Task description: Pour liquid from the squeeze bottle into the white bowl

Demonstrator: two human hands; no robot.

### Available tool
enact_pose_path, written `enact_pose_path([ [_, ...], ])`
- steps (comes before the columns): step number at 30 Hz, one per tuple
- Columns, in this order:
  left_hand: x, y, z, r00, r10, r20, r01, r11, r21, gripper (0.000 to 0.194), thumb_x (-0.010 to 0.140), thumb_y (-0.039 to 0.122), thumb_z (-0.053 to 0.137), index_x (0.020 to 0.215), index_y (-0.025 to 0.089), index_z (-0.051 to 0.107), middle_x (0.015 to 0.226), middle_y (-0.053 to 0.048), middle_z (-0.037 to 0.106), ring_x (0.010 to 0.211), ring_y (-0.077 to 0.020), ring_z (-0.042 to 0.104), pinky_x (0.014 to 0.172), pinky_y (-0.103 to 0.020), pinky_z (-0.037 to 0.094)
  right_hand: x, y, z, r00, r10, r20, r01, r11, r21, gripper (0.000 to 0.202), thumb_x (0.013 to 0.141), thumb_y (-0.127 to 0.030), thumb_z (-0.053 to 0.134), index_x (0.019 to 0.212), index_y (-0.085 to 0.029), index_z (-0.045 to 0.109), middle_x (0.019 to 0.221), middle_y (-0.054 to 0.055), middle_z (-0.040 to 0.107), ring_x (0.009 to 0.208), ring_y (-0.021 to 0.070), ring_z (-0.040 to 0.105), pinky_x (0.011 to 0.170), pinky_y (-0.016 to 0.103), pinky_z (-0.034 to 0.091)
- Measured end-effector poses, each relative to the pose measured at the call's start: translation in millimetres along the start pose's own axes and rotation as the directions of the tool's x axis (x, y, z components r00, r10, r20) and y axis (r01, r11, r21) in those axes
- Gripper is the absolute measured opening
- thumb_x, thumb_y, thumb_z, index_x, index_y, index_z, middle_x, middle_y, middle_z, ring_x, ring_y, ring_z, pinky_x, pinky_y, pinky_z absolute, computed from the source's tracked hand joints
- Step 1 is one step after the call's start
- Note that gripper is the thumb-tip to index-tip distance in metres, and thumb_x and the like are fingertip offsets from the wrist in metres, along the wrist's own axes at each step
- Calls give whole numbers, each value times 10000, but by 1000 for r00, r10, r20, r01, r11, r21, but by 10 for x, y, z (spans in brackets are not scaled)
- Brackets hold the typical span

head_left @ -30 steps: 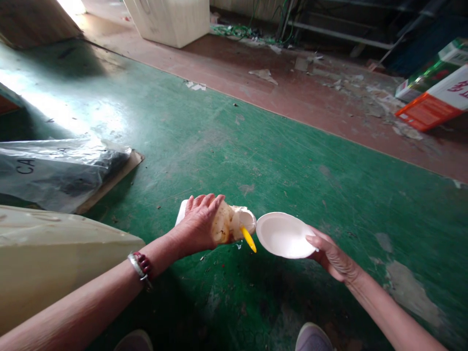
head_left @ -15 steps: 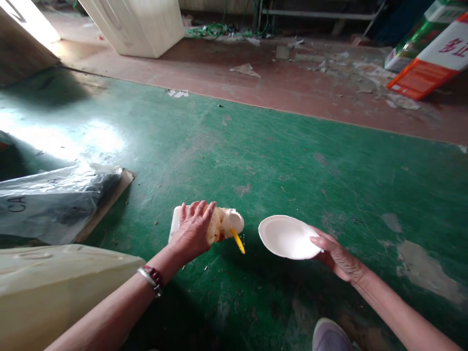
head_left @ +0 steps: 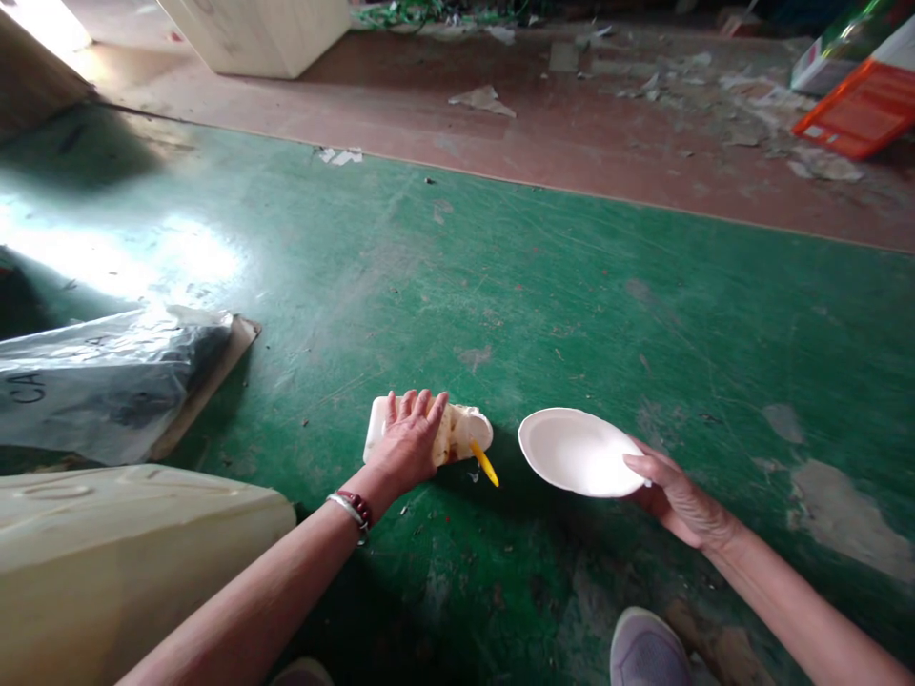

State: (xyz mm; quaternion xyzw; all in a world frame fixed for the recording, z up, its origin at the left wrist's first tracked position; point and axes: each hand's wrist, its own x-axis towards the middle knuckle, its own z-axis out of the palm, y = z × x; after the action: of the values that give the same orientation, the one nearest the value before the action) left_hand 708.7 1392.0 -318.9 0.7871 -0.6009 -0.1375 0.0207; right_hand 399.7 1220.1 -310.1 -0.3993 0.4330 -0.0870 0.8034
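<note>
My left hand (head_left: 409,436) is laid over a stained white plastic container (head_left: 457,429), its fingers curved across the top and gripping it. The container is tilted on its side, with its round end toward the right. From that end a yellow stick-like piece (head_left: 484,463) pokes out, pointing down; what it belongs to is hidden. My right hand (head_left: 668,491) is closed on the right rim of a shallow white bowl (head_left: 576,453), thumb on the inner side. The bowl is tipped so that its inside faces me, a short gap away from the container.
Clear plastic wrap around a dark item (head_left: 121,381) lies on the green floor at left. A pale yellow bin (head_left: 135,562) stands at lower left, another pale box (head_left: 264,38) at the back. Paper scraps (head_left: 484,100) and an orange-and-white box (head_left: 858,110) are on the red strip.
My left hand and the container have shifted right and look a little lower toward the floor. The bowl has moved slightly right in view. The camera has tipped downward.
</note>
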Motion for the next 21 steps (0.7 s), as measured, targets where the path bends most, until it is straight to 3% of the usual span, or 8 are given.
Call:
enact_pose_path([
  [3,-16,-27,30,1000,2,14,-2,1000,2,952,566,257,698,1395,129,248,1355,-197,403,1279,-403,317,1103,-621,140,87,-11,23,1000,-2,-9,2,999,-53,635,758,-416,659,1332,-221,468,1233,76,592,1140,304,532,969,422,442],
  [9,-31,-109,27,998,31,62,-31,1000,2,1315,413,378,868,1442,215,65,1497,-227,202,1386,-405,125,1106,-626,80,270,-68,191,1000,-10,-17,5,971,-240,728,703,-485,701,1322,-194,450,1321,93,516,1232,317,438,1064,454,318],
  [13,-43,-179,-36,997,22,70,-25,999,41,1228,441,375,840,1431,177,140,1477,-250,234,1389,-391,131,1112,-605,37,357,-102,335,999,-28,-19,20,940,-342,737,702,-504,694,1317,-177,452,1327,104,506,1227,322,437,1053,463,328],
  [17,-60,-248,-18,998,30,48,-32,999,29,1120,495,331,792,1417,150,183,1402,-222,364,1354,-386,234,1116,-587,71,423,-130,463,998,-64,-5,55,896,-441,690,721,-502,684,1295,-176,482,1225,92,582,1184,312,477,1008,431,388],
  [21,-68,-287,24,999,40,35,-40,999,23,1080,504,323,755,1409,153,191,1362,-208,397,1321,-388,283,1108,-585,101,472,-161,557,996,-94,-9,77,859,-507,635,726,-498,683,1255,-186,525,1162,79,616,1196,310,465,994,410,410],
])
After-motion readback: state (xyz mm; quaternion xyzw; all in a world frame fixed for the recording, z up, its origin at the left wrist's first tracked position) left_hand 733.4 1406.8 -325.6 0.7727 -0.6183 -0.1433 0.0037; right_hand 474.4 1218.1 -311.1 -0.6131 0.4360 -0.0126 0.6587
